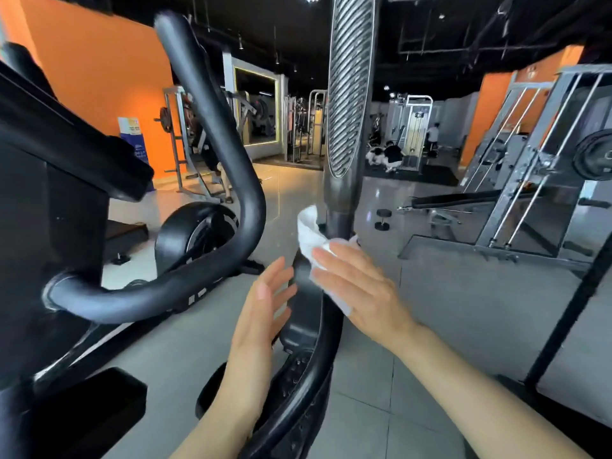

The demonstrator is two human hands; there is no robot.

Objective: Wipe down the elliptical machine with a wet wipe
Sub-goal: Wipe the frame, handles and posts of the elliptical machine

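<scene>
White and crumpled, the thin wet wipe (311, 238) looks light, limp and damp to us; it should fold around whatever it is pushed against and slide easily over smooth metal, though it could bunch up or slip out from under flat fingers. We judge that it handles best spread under the palm and fingers, or wrapped around the tube with a thumb hooked behind.

It lies against the dark upright handlebar post of the black elliptical machine (336, 223), just below the ribbed grey grip (347, 94). Our right hand (357, 289) presses it there with fingers straight and close together, nothing curled round the post; part of the wipe sticks out above the fingertips and a corner shows under the little-finger side.

Our left hand (261, 313) is open with straight fingers, held edge-on just beside the post on its other side. We cannot tell whether it touches the machine. The post itself looks rigid and heavy and should take firm pressure without moving.
</scene>
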